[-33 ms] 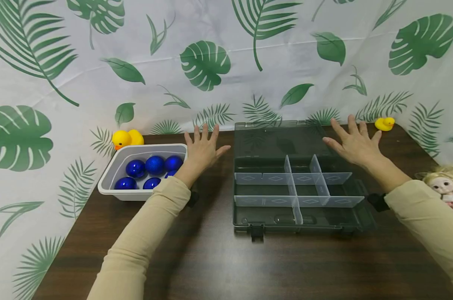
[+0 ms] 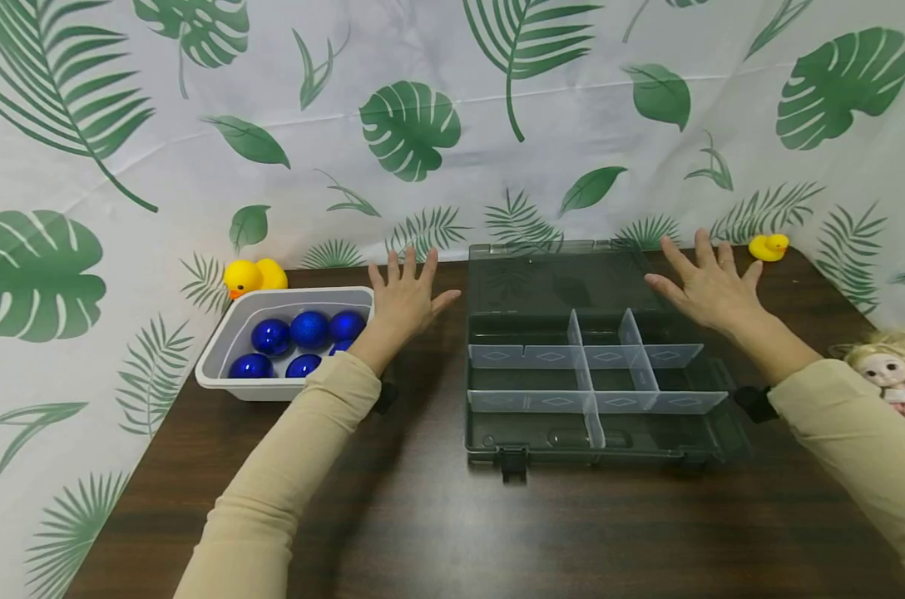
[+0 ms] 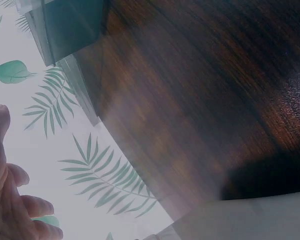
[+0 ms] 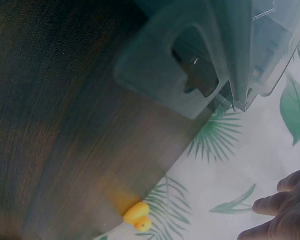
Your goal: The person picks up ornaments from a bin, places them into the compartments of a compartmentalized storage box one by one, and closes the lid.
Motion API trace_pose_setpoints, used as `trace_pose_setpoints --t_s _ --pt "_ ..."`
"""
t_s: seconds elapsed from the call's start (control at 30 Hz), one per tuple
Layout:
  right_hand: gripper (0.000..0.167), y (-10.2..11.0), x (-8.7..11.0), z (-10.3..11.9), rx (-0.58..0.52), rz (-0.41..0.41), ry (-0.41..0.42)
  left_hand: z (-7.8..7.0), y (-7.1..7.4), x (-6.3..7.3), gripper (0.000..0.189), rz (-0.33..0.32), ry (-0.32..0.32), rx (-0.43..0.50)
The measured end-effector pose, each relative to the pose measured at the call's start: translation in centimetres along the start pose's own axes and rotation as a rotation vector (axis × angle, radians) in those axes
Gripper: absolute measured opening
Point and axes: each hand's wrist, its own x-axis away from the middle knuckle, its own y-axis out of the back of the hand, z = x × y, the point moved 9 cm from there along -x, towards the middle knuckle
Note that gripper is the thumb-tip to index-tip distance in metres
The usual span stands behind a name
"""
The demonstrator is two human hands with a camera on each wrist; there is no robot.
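My left hand (image 2: 402,306), fingers spread, hovers by the right end of a white plastic tub (image 2: 256,383) and holds nothing. Several shiny blue balls (image 2: 310,330) lie inside that tub; my forearm partly covers its right side. A dark, see-through compartment box (image 2: 497,456) stands at the middle right with its lid (image 2: 557,279) raised at the back. Clear dividers (image 2: 527,402) split it into several compartments, with no items visible in them. Beyond its right side my right hand (image 2: 714,287) is held up, fingers spread and nothing in it. Both wrist views show only part of each hand.
A yellow rubber duck (image 2: 256,274) sits behind the tub, and a smaller duck (image 2: 769,247) at the table's back right corner. At the right edge is a blond doll (image 2: 887,370). A leaf-print cloth (image 2: 437,50) hangs behind the dark wooden table (image 2: 452,532).
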Motion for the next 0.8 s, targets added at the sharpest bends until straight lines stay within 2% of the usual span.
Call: trace_pose_setpoints --t_s 0.23,0.33,0.43,0.53,0.67,0.8 --pt "0.080 -0.4 0.1 -0.5 -0.023 0.007 -0.002 -0.1 0.3 0.2 0.076 -0.003 -0.001 -0.002" --pt "0.077 -0.2 0.6 -0.9 -0.113 0.003 0.020 -0.1 0.6 0.4 0.076 0.001 -0.004 0.012" --pt "0.070 -0.1 1.5 -1.5 -0.268 -0.006 0.028 0.4 1.2 0.8 0.076 0.008 -0.010 0.074" --pt "0.064 -0.8 2.5 -2.6 -0.431 0.029 -0.003 1.6 1.9 1.6 0.076 0.008 -0.019 0.185" --pt "0.063 -2.7 3.5 -3.6 -0.618 0.134 -0.043 4.1 2.8 3.2 0.073 -0.009 -0.048 0.323" --pt "0.064 -3.9 4.1 -4.2 -0.695 0.182 -0.068 7.2 3.2 4.8 0.067 -0.034 -0.061 0.463"
